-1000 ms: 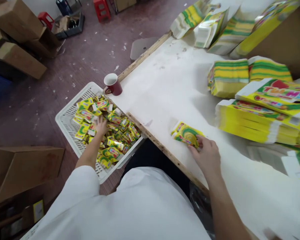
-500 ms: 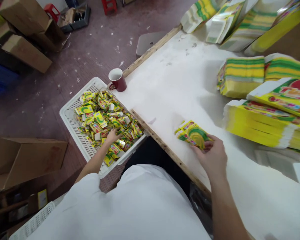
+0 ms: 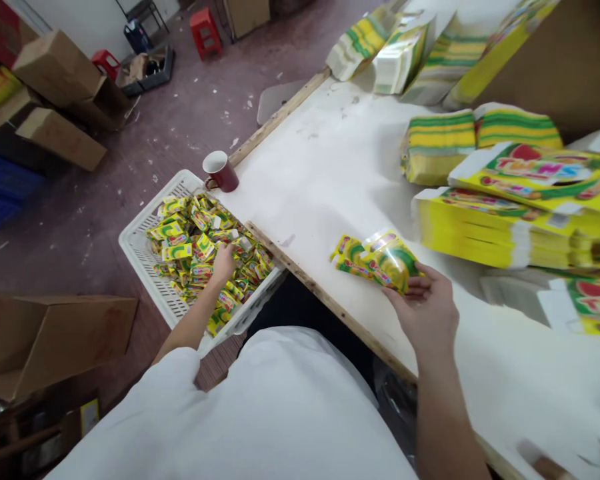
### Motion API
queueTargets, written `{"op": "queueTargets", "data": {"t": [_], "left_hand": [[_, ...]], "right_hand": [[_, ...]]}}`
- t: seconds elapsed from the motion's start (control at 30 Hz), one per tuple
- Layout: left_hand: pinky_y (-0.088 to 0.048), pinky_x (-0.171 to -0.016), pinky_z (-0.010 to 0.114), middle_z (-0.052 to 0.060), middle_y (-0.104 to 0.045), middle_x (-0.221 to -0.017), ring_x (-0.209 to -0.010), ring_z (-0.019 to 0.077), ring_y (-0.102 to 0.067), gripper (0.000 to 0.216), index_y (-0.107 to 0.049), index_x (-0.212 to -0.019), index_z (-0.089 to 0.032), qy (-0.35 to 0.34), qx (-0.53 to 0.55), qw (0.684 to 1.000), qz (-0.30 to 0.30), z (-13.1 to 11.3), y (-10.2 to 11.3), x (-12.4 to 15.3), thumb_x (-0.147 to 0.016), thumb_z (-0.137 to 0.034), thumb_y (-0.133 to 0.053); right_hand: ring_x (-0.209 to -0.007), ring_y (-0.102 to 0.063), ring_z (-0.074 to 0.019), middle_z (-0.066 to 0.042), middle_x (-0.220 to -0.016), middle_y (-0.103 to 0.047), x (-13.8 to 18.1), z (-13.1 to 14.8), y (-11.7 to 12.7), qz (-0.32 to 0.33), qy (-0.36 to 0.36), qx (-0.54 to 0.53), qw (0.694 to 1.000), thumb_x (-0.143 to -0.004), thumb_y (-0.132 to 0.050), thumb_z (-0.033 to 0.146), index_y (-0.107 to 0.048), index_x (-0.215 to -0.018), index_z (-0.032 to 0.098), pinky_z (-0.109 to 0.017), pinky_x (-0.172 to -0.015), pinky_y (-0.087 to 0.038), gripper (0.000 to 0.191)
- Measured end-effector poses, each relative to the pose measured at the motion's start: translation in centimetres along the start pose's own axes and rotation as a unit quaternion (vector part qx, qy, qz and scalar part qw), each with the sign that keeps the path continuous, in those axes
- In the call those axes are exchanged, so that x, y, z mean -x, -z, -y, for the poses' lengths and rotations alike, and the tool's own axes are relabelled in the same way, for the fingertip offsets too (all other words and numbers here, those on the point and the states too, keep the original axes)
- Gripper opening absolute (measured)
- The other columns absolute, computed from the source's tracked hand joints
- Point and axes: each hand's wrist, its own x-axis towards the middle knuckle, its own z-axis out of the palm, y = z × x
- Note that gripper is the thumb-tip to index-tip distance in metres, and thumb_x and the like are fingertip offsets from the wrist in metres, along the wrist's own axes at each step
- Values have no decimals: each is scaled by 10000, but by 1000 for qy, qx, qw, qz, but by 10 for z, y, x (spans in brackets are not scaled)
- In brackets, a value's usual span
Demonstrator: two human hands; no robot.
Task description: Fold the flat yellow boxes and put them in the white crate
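Note:
My right hand (image 3: 427, 307) grips a yellow and green printed carton (image 3: 390, 260) by its near right edge, thumb below and fingers behind. Another small carton of the same print (image 3: 353, 253) lies on the white table, partly overlapped by the held one. Down at the left, my left hand (image 3: 224, 263) reaches into a white plastic basket (image 3: 147, 220) heaped with small yellow and green boxes (image 3: 177, 252). Its fingers are bent together among the boxes; what they hold, if anything, is hidden.
A maroon mug (image 3: 223, 175) stands at the table corner by the basket. Stacks of flat yellow cartons (image 3: 480, 227) and bundled cartons (image 3: 437, 147) line the table's right side. A wooden strip (image 3: 320, 287) edges the table. Cardboard boxes (image 3: 80, 333) sit on the floor at left.
The view has shifted to the right. My left hand has drawn in slightly among the small boxes. The carton in my right hand has lifted and tilted, uncovering more of the one beside it.

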Motion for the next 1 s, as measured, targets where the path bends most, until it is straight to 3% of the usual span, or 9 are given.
{"op": "queueTargets", "data": {"t": [0.2, 0.37, 0.53, 0.67, 0.73, 0.83, 0.93, 1.0], "left_hand": [[-377, -1074, 514, 122, -612, -1252, -1263, 335, -522, 449, -680, -1184, -218, -13, 19, 999, -38, -18, -7, 18, -779, -90, -533], [-432, -1039, 431, 131, -640, -1163, -1199, 297, -563, 445, -709, -1098, -175, -13, 50, 998, -34, -21, -4, 12, -739, -31, -489], [-473, -992, 373, 120, -648, -1147, -1126, 279, -584, 348, -690, -1091, -164, -31, 101, 994, -24, -30, -1, 9, -744, -174, -654], [-455, -988, 389, 98, -654, -1015, -1032, 261, -590, 236, -674, -1050, -172, -34, 165, 983, -69, -51, 18, 14, -870, -299, -589], [-458, -957, 373, 80, -640, -984, -963, 230, -587, 271, -662, -1067, -177, -74, 288, 950, -97, -72, 31, 20, -890, -373, -597], [-502, -809, 331, 55, -650, -959, -834, 179, -597, 461, -640, -1151, -209, -166, 479, 859, -66, -120, 40, 39, -838, -547, -660], [-550, -794, 348, 87, -679, -1089, -938, 216, -658, 745, -591, -1263, -244, -233, 563, 792, 30, -178, 34, 66, -713, -740, -672], [-555, -877, 398, 102, -672, -1172, -1050, 260, -664, 765, -571, -1279, -245, -235, 673, 686, 148, -212, 28, 81, -697, -726, -695]], "right_hand": [[-763, -596, -194, -24, -939, -603, 1, 2, -4, 26, 2, -21, 999, -694, -788, 412, -539, -1283, 224, -415, -731, -565, 666], [-791, -613, -201, -21, -937, -607, -3, 3, -12, 40, 19, -40, 998, -698, -793, 404, -532, -1288, 225, -406, -740, -567, 670], [-801, -616, -198, -23, -944, -612, -3, 3, -11, 53, 11, -31, 998, -720, -775, 382, -528, -1282, 223, -403, -760, -571, 634], [-805, -607, -195, -24, -957, -615, -3, 7, -12, 60, -3, -43, 997, -719, -769, 389, -524, -1269, 236, -394, -757, -567, 621], [-790, -601, -184, -14, -951, -609, -4, 12, -16, 72, -9, -75, 995, -714, -776, 367, -515, -1268, 247, -378, -748, -562, 624], [-782, -605, -180, 5, -902, -594, -5, 30, -26, 100, -8, -158, 982, -703, -785, 332, -510, -1262, 258, -353, -720, -558, 628], [-784, -606, -177, 5, -898, -592, -3, 54, -37, 128, 14, -192, 973, -702, -799, 307, -518, -1273, 264, -333, -698, -549, 638], [-767, -602, -173, 6, -888, -590, -1, 68, -40, 146, 36, -189, 971, -705, -803, 279, -525, -1267, 260, -321, -673, -539, 627]]}}
